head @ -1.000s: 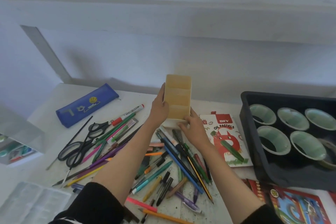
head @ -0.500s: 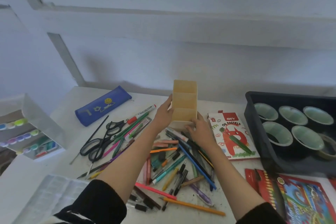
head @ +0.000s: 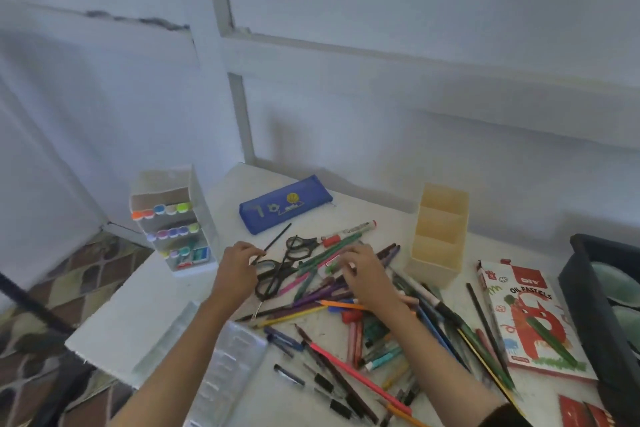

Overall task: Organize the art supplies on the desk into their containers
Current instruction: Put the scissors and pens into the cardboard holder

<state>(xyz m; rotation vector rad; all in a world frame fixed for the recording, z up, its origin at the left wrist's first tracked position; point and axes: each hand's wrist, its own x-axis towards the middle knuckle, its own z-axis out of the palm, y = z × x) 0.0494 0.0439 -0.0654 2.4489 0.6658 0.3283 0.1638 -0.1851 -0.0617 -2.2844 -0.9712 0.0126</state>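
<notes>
The white bench (head: pixel 145 315) fills the lower half of the view, set into a corner of pale walls. At its right edge sits a black tray (head: pixel 588 305), only partly in view. A loose pile of pens and pencils (head: pixel 349 333) sprawls across the middle of the bench, crossing one another at all angles. A clear marker rack (head: pixel 173 218) stands upright at the far left edge, with rows of coloured caps facing out. An oil pastels box (head: pixel 530 315) lies flat just beside the tray, with a green stick lying across its cover. A clear plastic case (head: pixel 228 367) lies at the near left, next to the pile. A yellow organiser (head: pixel 440 225) with three open compartments stands upright behind the pile, apart from both hands. A blue pencil case (head: pixel 285 208) lies flat near the back wall. The right hand (head: pixel 363 274) is palm down on the pile, fingers bent onto the pens; whether its grip is clamped on one cannot be told. The left hand (head: pixel 237 270) has its fingers curled at the lower end of a thin black stick (head: pixel 277 239); blur hides whether that grip pinches it. Black scissors (head: pixel 280 267) lie between the two hands
</notes>
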